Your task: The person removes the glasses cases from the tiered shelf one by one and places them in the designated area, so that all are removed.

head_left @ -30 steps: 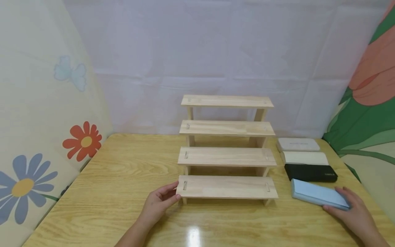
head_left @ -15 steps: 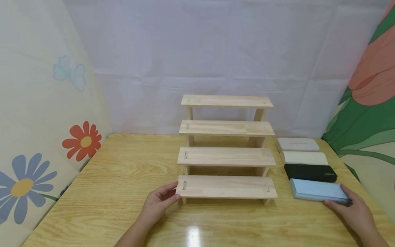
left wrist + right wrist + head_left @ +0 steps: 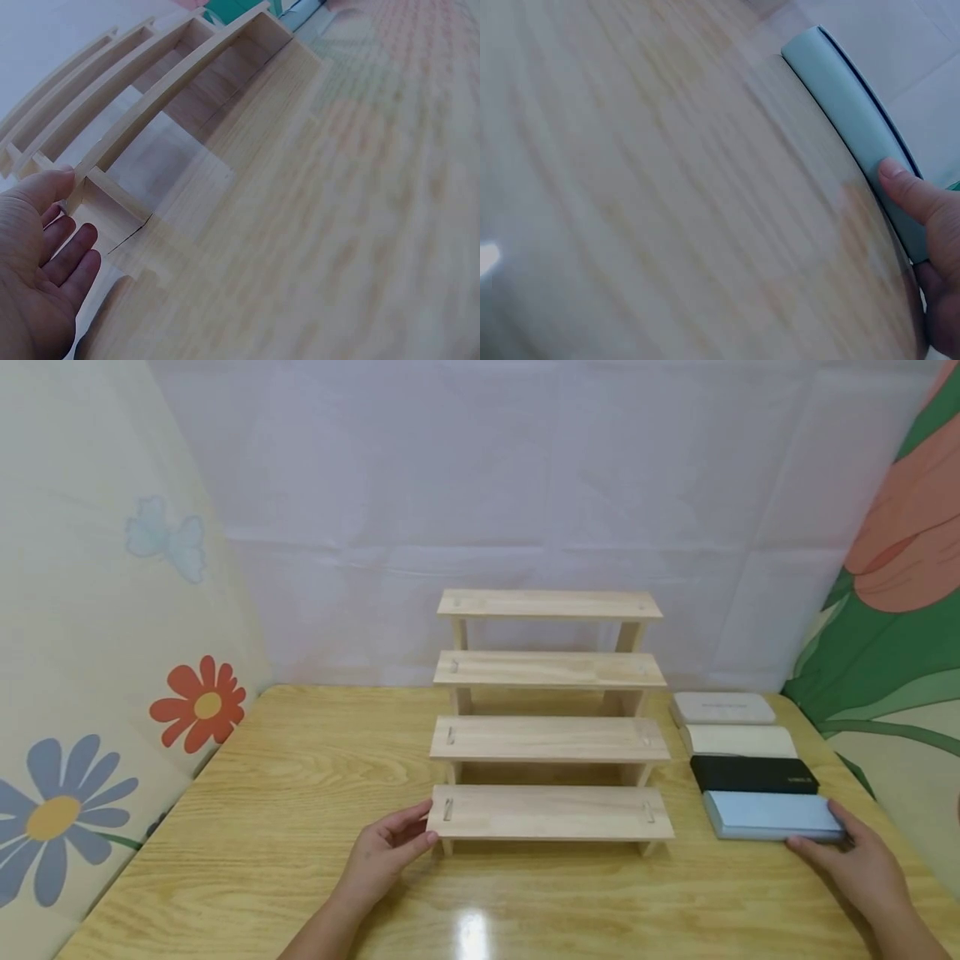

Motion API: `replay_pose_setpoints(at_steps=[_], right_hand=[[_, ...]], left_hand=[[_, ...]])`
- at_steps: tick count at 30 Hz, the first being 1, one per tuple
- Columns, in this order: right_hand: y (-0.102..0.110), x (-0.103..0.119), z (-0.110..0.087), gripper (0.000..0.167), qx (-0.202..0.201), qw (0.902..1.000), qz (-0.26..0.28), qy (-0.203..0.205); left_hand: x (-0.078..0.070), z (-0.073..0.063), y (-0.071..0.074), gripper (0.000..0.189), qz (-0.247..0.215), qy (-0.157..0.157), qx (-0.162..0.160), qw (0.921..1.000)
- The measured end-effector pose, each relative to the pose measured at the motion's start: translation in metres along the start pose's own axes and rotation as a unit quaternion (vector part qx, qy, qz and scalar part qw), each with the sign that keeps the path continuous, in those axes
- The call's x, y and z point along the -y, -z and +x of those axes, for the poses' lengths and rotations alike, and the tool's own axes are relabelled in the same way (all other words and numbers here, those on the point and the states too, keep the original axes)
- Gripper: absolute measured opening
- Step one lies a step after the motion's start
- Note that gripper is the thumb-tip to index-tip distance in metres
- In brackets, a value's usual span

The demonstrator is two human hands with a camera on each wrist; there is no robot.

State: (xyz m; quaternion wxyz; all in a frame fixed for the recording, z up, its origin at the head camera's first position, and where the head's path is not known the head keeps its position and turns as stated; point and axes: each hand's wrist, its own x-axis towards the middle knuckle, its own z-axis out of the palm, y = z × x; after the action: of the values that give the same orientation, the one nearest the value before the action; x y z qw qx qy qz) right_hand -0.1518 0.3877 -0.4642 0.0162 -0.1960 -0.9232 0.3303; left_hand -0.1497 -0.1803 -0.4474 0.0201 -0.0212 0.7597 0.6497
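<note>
In the head view, a four-tier stepped stand [image 3: 551, 814] of pale wood stands on the table. My left hand [image 3: 386, 856] holds the left end of its lowest board, thumb at the front corner and forefinger towards the back; in the left wrist view the thumb presses the board's end while the other fingers extend below it. To the right lies a light blue glasses case [image 3: 772, 814] with a flap lid. My right hand [image 3: 862, 860] grips its right end, thumb along the near side and fingers at the far side. Part of that end is hidden by the hand.
Behind the blue case, a black case [image 3: 753, 774], a cream case [image 3: 738, 741] and a whitish case [image 3: 723, 708] lie in a row, close together. The wood-grain table [image 3: 315, 760] meets a white cloth backdrop [image 3: 487, 468] and flower-printed side panels.
My right hand has turned the blue glasses case from a slant to nearly parallel with the black one and moved it up against it. My left hand has stayed at the stand.
</note>
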Motion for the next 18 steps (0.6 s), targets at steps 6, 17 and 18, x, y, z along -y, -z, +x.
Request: replay_pose_setpoints(at_steps=[6, 17, 18], right_hand=[[0.0012, 0.0006, 0.0034, 0.105, 0.006, 1.0, -0.005, 0.002], [0.0023, 0.0036, -0.001, 0.11, 0.018, 0.9988, 0.037, 0.027], [0.0035, 0.005, -0.0013, 0.109, 0.019, 0.9986, 0.039, 0.03]], left_hand=[[0.0003, 0.0009, 0.0002, 0.044, -0.002, 0.001, -0.001, 1.0], [0.0006, -0.0023, 0.0005, 0.044, -0.003, -0.011, 0.003, 0.9999], [0.0004, -0.0024, 0.0007, 0.046, -0.001, -0.016, 0.003, 0.9999]])
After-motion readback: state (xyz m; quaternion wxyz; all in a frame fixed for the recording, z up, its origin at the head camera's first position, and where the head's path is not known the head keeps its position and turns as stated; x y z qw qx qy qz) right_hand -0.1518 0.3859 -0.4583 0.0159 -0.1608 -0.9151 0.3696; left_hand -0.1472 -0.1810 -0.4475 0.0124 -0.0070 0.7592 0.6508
